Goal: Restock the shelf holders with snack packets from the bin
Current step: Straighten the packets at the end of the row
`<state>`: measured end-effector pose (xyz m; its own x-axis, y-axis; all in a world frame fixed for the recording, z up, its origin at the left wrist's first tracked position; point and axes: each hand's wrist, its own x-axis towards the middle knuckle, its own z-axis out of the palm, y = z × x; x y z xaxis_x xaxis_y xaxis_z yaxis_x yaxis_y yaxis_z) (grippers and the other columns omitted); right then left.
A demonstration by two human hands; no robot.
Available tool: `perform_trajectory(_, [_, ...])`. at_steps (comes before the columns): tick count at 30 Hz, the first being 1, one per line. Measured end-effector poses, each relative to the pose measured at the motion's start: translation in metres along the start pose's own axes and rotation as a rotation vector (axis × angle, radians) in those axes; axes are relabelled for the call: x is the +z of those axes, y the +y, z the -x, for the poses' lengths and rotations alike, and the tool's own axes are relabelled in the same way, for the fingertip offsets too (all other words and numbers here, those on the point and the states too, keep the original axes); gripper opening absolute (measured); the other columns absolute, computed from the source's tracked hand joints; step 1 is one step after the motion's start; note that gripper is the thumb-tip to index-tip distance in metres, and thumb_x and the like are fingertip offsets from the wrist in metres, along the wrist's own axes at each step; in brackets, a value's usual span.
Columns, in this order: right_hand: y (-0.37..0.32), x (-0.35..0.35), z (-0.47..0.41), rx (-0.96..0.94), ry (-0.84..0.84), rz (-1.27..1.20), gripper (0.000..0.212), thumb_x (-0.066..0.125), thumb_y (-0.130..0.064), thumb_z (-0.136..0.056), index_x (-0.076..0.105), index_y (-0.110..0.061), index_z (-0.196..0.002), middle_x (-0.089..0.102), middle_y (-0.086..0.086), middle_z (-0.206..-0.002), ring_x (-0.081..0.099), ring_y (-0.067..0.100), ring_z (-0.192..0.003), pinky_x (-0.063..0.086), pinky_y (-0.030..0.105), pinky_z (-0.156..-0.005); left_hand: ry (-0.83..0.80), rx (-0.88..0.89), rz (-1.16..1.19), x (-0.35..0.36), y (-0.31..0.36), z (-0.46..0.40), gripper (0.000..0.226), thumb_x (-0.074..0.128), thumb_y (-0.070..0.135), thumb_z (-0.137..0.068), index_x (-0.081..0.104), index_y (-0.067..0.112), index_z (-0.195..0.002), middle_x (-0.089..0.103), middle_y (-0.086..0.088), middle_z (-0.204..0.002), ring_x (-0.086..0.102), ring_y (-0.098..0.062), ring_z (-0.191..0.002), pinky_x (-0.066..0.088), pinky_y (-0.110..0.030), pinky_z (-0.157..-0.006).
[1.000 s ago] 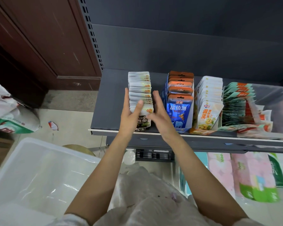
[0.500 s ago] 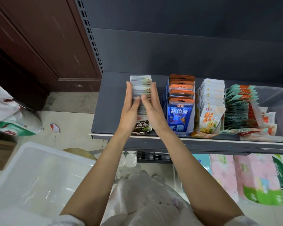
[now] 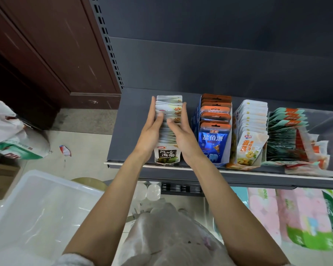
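Here, flat left hand [image 3: 151, 129] and right hand [image 3: 181, 131] square the seaweed packet row [image 3: 168, 112] left of the blue holder [image 3: 213, 139]; next, probably, the bin [image 3: 37, 208].

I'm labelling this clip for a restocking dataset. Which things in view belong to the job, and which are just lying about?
Part of the job:
- left hand and right hand, pressing either side of the seaweed packet row
- blue snack holder
- yellow packet row
- clear plastic bin
- shelf

Lying about:
- cardboard box
- wrapper on the floor
- pink tissue packs
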<state>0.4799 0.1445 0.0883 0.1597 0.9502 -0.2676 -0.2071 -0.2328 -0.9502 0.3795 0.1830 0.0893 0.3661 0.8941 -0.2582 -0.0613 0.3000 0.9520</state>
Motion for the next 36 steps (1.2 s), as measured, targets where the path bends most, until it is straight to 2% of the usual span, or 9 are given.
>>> perform_trajectory(7, [-0.018, -0.016, -0.013, -0.182, 0.402, 0.360, 0.037, 0.057, -0.037, -0.092, 0.054, -0.010, -0.119, 0.059, -0.010, -0.103, 0.058, -0.002, -0.092, 0.047, 0.008, -0.081, 0.320, 0.014, -0.009, 0.005, 0.010, -0.013, 0.028, 0.049, 0.044, -0.095, 0.055, 0.027, -0.116, 0.061, 0.003, -0.123, 0.057, -0.010, -0.114, 0.043, -0.038, -0.103])
perform_trajectory(11, [-0.013, -0.020, -0.031, -0.117, 0.350, 0.513, 0.044, 0.057, -0.035, -0.093, 0.046, -0.012, -0.128, 0.057, -0.002, -0.121, 0.055, 0.008, -0.108, 0.045, 0.020, -0.091, 0.150, 0.051, -0.218, 0.006, 0.020, -0.027, 0.044, 0.049, 0.033, -0.098, 0.038, 0.027, -0.140, 0.042, 0.008, -0.143, 0.038, -0.006, -0.131, 0.032, -0.020, -0.104])
perform_trajectory(14, [-0.014, -0.017, -0.027, -0.118, 0.349, 0.444, 0.041, 0.051, -0.033, -0.097, 0.046, -0.010, -0.131, 0.056, 0.001, -0.127, 0.053, 0.013, -0.118, 0.044, 0.026, -0.099, 0.115, 0.037, -0.319, 0.007, 0.012, -0.032, 0.048, 0.045, 0.032, -0.099, 0.030, 0.028, -0.145, 0.046, 0.012, -0.130, 0.047, 0.001, -0.112, 0.036, 0.001, -0.080])
perform_trajectory(18, [-0.021, -0.024, 0.018, -0.254, 0.094, 0.314, 0.057, 0.059, -0.040, -0.089, 0.034, -0.027, -0.139, 0.033, -0.010, -0.143, 0.029, 0.003, -0.136, 0.032, 0.019, -0.109, 0.152, 0.025, -0.242, 0.006, 0.012, -0.038, 0.039, 0.049, 0.029, -0.098, 0.041, 0.023, -0.136, 0.057, 0.011, -0.111, 0.057, -0.002, -0.097, 0.045, -0.006, -0.077])
perform_trajectory(21, [-0.014, -0.033, 0.052, -0.264, -0.216, 0.660, 0.112, 0.082, -0.044, -0.065, 0.007, -0.036, -0.148, -0.009, -0.014, -0.157, -0.006, 0.004, -0.144, 0.014, 0.026, -0.117, 0.133, -0.042, -0.172, 0.003, 0.014, -0.037, 0.035, 0.050, 0.033, -0.097, 0.047, 0.025, -0.131, 0.061, 0.007, -0.113, 0.061, -0.003, -0.097, 0.049, -0.016, -0.080])
perform_trajectory(23, [-0.005, -0.036, 0.057, -0.190, -0.220, 0.839, 0.126, 0.085, -0.041, -0.061, -0.008, -0.043, -0.146, -0.023, -0.016, -0.154, -0.017, 0.003, -0.143, 0.010, 0.036, -0.117, 0.092, -0.068, -0.175, -0.002, 0.012, -0.037, 0.034, 0.047, 0.039, -0.097, 0.050, 0.028, -0.129, 0.061, 0.006, -0.119, 0.060, -0.003, -0.103, 0.048, -0.021, -0.087])
perform_trajectory(26, [0.000, -0.032, 0.043, -0.095, -0.089, 0.670, 0.124, 0.083, -0.040, -0.066, -0.010, -0.037, -0.148, 0.002, -0.013, -0.158, 0.006, -0.003, -0.140, 0.017, 0.024, -0.114, 0.016, -0.072, -0.182, -0.009, 0.011, -0.035, 0.035, 0.041, 0.050, -0.097, 0.051, 0.035, -0.128, 0.061, 0.009, -0.124, 0.058, -0.005, -0.112, 0.044, -0.032, -0.101])
perform_trajectory(29, [0.002, -0.024, 0.027, -0.037, 0.033, 0.587, 0.109, 0.077, -0.040, -0.075, 0.000, -0.028, -0.151, 0.040, -0.011, -0.145, 0.042, 0.001, -0.126, 0.036, 0.022, -0.104, -0.044, -0.052, -0.241, -0.006, 0.018, -0.033, 0.045, 0.039, 0.054, -0.096, 0.038, 0.040, -0.138, 0.052, 0.018, -0.129, 0.050, 0.008, -0.111, 0.042, -0.021, -0.093])
perform_trajectory(36, [0.016, -0.021, 0.022, -0.015, 0.019, 0.647, 0.090, 0.065, -0.047, -0.083, 0.008, -0.030, -0.151, 0.039, -0.007, -0.146, 0.040, 0.011, -0.132, 0.038, 0.042, -0.108, -0.059, -0.041, -0.192, -0.013, 0.008, -0.021, 0.066, 0.047, 0.057, -0.091, 0.021, 0.037, -0.149, 0.042, 0.014, -0.145, 0.045, -0.001, -0.126, 0.036, -0.031, -0.109])
